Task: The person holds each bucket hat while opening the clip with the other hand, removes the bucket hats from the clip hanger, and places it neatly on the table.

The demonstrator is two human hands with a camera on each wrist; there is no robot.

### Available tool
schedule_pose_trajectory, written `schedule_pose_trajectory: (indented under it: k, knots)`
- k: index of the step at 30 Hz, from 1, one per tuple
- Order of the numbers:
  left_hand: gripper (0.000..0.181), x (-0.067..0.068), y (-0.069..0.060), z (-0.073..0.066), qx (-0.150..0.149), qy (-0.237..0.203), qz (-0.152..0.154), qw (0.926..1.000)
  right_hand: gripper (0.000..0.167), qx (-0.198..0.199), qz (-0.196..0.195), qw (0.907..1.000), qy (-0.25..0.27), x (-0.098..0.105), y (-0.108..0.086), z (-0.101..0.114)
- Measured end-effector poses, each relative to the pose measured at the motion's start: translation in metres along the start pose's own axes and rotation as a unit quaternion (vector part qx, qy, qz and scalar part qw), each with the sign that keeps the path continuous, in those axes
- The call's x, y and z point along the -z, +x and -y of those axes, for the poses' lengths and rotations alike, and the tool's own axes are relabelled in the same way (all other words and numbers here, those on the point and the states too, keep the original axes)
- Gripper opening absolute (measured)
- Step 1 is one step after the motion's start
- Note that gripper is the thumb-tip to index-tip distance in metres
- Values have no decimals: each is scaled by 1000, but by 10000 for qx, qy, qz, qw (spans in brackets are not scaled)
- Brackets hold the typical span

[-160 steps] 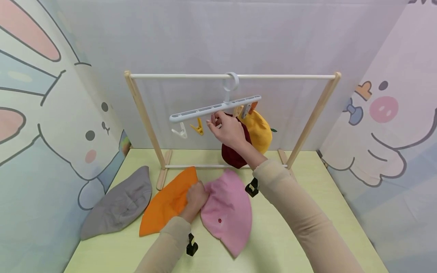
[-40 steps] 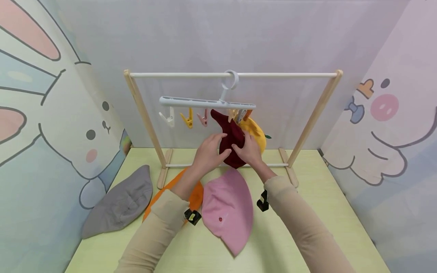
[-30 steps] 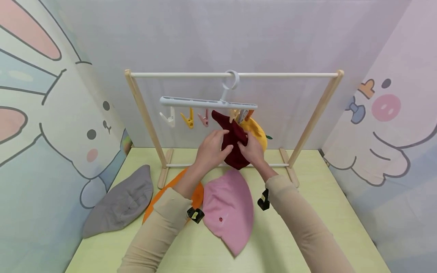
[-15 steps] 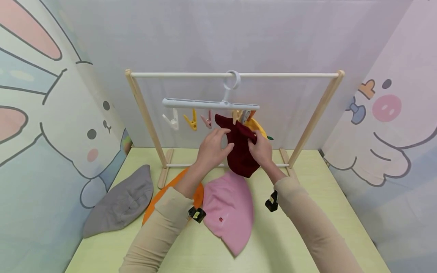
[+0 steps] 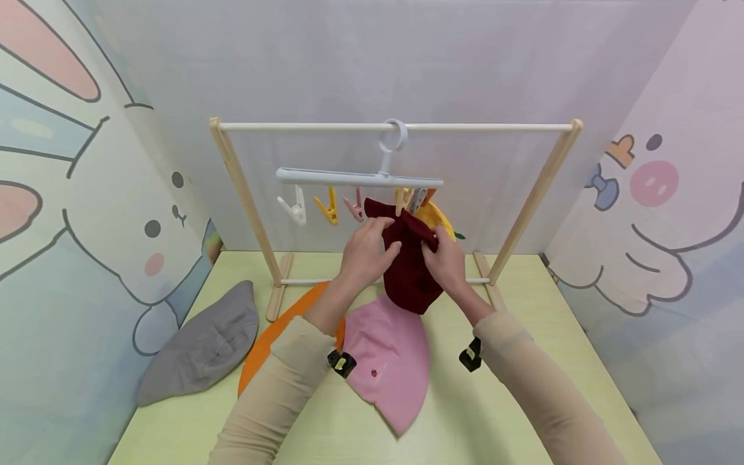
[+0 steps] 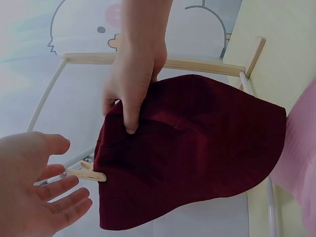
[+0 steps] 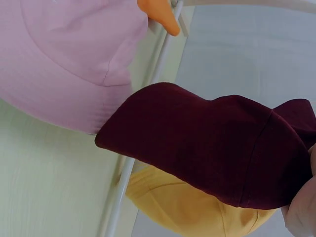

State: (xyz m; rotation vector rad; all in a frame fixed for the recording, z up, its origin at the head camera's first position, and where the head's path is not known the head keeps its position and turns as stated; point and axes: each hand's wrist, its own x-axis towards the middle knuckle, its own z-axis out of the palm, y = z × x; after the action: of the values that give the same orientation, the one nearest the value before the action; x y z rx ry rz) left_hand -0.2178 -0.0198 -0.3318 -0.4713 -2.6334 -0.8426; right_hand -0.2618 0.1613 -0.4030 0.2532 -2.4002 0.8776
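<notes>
A maroon bucket hat [image 5: 409, 278] hangs from a cream clip [image 5: 402, 199] under a pale hanger [image 5: 334, 177]. My right hand [image 5: 447, 261] pinches the hat's fabric on its right side; in the left wrist view the thumb of that right hand [image 6: 136, 74] presses on the cloth. To the left of the hat is my left hand [image 5: 365, 255], thumb and fingers spread. In the left wrist view that left hand [image 6: 34, 187] is beside the cream clip [image 6: 89, 174] and holds nothing. A yellow hat [image 7: 197, 205] hangs behind the maroon one.
White [image 5: 295, 206], yellow [image 5: 329, 208] and pink [image 5: 356, 205] clips dangle from the hanger's left half. The hanger hooks over the rack's white rail [image 5: 482, 128]. Grey [image 5: 209, 349], orange [image 5: 267, 342] and pink [image 5: 392, 361] hats lie on the table [image 5: 494, 400].
My left hand has come up from the orange hat to beside the maroon one. My right hand has left the clips, taken hold of the maroon hat and pulled it rightward and toward me.
</notes>
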Motion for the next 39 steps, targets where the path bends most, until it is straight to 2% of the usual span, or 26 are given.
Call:
schedule_pose_trajectory:
  k: [13,25,34,39]
  knots:
    - [45,-11,10,-3,188,-23,8,9998,13,237,-134,9996,98,4,-14,4]
    - [46,-16,28,-15,555,239,-285,9978,12,565,-141,9982,128,7,-22,15]
    - [43,-22,38,-21,405,844,-563,9940,12,683,-174,9974,134,7,-26,14]
    - [41,-23,43,-23,361,921,-664,9929,11,760,-191,9967,190,9,-28,15]
